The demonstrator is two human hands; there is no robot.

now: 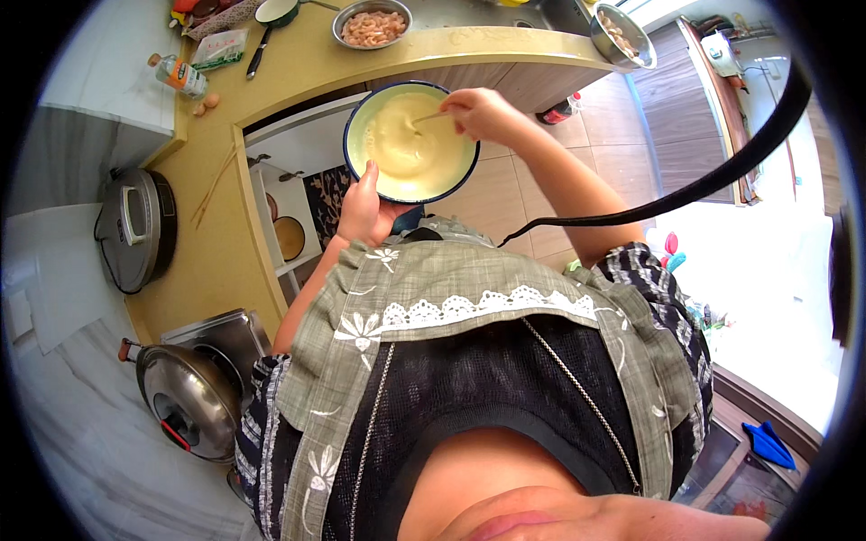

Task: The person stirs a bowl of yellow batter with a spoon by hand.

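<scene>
My left hand (367, 208) grips the near-left rim of a blue-edged enamel bowl (469, 164), its thumb over the rim and its fingers underneath. Pale yellow batter (399, 152) fills much of the bowl, which is held in the air in front of the counter. In my right hand (484, 116), at the bowl's right rim, is a thin light-coloured utensil (433, 117), probably a chopstick or chopsticks, with its tip down in the batter. Swirl marks show on the batter's surface around that tip.
On the yellow counter (203, 155) are a steel bowl of raw meat strips (373, 29), a black-handled knife (260, 54), a bottle (177, 76), eggs (211, 100), chopsticks (215, 182) and an electric griddle (135, 226). A lidded wok (189, 399) sits lower left. An open drawer or cabinet (298, 145) lies below the counter.
</scene>
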